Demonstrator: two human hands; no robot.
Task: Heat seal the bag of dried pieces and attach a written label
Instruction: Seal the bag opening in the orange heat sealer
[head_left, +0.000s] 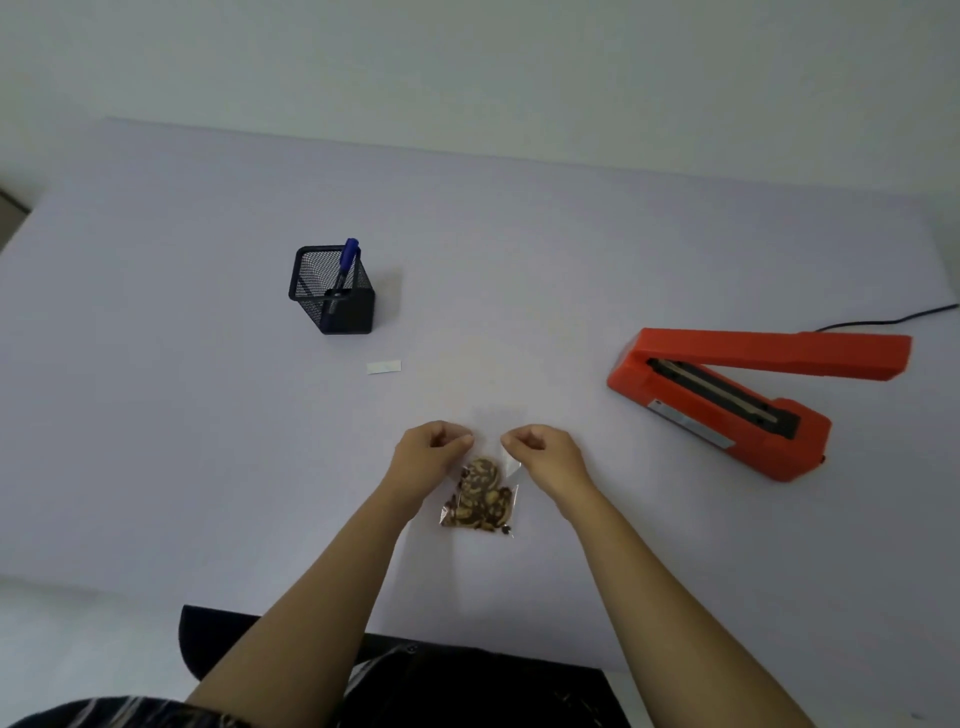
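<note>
A clear plastic bag (480, 499) of brown dried pieces lies on the pale table in front of me. My left hand (431, 452) pinches the bag's upper left corner. At the upper right corner, my right hand (543, 452) pinches the clear film. The bag's top edge runs between the two hands and is hard to see. An orange heat sealer (727, 395) sits to the right with its arm raised. A small white label (383, 367) lies flat to the upper left of the bag. A blue pen (347, 262) stands in a black mesh holder (332, 291).
The sealer's black cord (888, 319) runs off the table's right side. The table's near edge (467, 639) is just below my forearms, with a dark chair or clothing beneath it. A pale wall rises behind the table's far edge.
</note>
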